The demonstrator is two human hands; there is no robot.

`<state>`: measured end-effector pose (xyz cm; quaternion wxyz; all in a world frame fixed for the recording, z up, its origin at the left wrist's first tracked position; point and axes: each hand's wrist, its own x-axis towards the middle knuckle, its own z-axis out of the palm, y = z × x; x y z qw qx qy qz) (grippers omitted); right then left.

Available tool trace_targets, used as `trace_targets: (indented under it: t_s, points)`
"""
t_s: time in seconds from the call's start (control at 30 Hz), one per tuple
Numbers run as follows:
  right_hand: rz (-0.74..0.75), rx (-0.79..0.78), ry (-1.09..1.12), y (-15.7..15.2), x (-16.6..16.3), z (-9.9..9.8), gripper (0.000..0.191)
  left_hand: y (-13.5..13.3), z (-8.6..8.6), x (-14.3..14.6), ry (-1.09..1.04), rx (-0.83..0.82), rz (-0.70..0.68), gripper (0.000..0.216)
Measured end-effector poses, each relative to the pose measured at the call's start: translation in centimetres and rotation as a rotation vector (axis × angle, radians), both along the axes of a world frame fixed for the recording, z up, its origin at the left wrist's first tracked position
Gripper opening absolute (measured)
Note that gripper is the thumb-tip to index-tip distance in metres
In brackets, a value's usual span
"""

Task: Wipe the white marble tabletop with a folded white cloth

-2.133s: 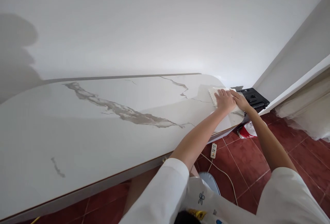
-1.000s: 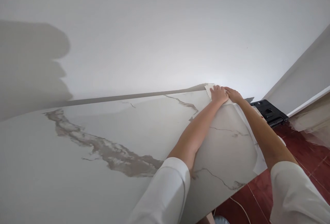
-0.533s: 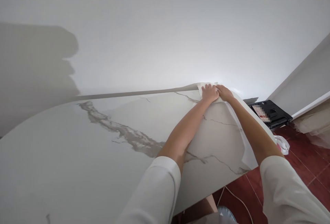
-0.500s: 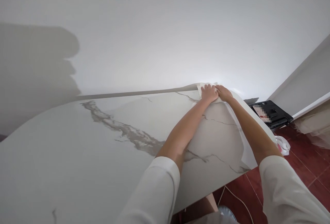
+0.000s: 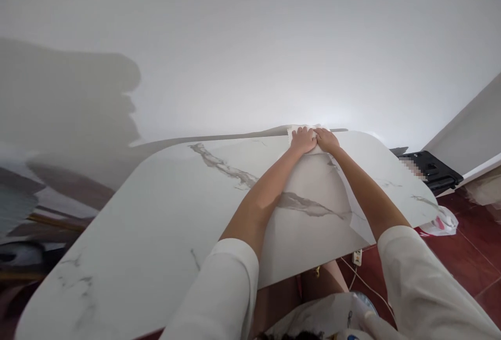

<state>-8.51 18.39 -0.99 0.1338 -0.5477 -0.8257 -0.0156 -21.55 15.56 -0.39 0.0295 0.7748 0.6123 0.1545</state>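
A white cloth lies at the far edge of the white marble-patterned table, against the wall. My left hand presses down on the cloth with its fingers curled over it. My right hand rests right beside it, fingers bent onto the same cloth. Both arms reach straight out across the tabletop, in white sleeves.
A black device sits on the floor at the right by the wall. A white plastic bag hangs near the table's right edge. A power strip with a cable lies on the red tiled floor. Dark clutter shows at the far left.
Both hands have slid the cloth leftwards along the table's far edge. The view has shifted, showing more of the table's left end and the clutter beyond it.
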Motion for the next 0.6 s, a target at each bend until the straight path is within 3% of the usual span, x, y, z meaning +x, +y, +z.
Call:
trace_targets:
  t_s: [0.33, 0.6]
  points:
    - [0.097, 0.027, 0.026, -3.5, -11.8, -0.2, 0.044, -4.4, 0.1, -11.6, 0.064, 0.015, 0.07, 0.043]
    - [0.177, -0.01, 0.047, -6.6, -19.4, 0.2, 0.044, -7.1, -0.2, -19.5, 0.065, 0.031, 0.099, 0.044]
